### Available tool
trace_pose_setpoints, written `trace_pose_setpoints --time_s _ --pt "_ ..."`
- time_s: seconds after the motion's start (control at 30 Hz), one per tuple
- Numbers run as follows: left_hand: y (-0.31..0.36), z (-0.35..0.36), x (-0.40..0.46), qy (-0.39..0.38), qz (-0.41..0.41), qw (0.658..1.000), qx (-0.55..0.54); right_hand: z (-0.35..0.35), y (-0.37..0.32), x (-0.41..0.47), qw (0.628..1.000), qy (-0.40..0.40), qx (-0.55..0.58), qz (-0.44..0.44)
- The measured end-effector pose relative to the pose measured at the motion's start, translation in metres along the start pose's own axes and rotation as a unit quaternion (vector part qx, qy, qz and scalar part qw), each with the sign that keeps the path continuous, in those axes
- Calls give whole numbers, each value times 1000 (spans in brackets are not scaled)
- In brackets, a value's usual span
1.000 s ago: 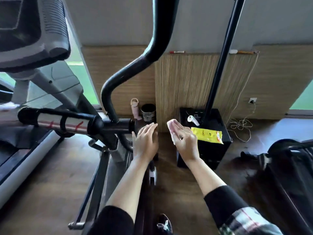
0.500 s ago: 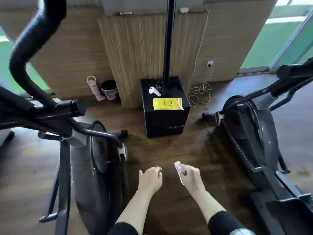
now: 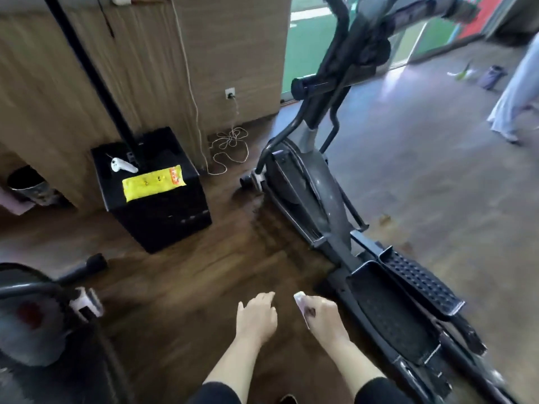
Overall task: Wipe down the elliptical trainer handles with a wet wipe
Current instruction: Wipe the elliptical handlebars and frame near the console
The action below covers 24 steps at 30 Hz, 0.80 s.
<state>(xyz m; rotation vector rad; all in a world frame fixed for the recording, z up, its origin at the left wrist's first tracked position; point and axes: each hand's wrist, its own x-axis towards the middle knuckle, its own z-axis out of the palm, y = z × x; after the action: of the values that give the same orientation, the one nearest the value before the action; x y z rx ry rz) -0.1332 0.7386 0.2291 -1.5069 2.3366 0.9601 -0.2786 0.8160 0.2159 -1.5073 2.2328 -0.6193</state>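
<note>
Wood floor (image 3: 180, 281), right hand (image 3: 323, 319) pinching wet wipe (image 3: 300, 298) (sticks up above fingers), left hand (image 3: 256, 316) relaxed, empty.

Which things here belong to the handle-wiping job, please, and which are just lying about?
Job:
crumpled white wet wipe, held in right hand
black elliptical trainer
yellow wipe packet
left hand, holding nothing

Lying about:
white controller
black box
coiled white cable
dark round bin
</note>
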Motion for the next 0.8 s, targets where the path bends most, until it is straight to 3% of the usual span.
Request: trace_pose_setpoints --time_s 0.27,0.6,0.8 --pt "96 15 60 -31 68 995 61 -50 79 33 992 28 52 112" --pt "155 -44 185 -16 87 991 96 -95 116 148 984 92 75 136" --pt "190 -94 235 24 74 993 89 -137 110 216 975 151 130 104"
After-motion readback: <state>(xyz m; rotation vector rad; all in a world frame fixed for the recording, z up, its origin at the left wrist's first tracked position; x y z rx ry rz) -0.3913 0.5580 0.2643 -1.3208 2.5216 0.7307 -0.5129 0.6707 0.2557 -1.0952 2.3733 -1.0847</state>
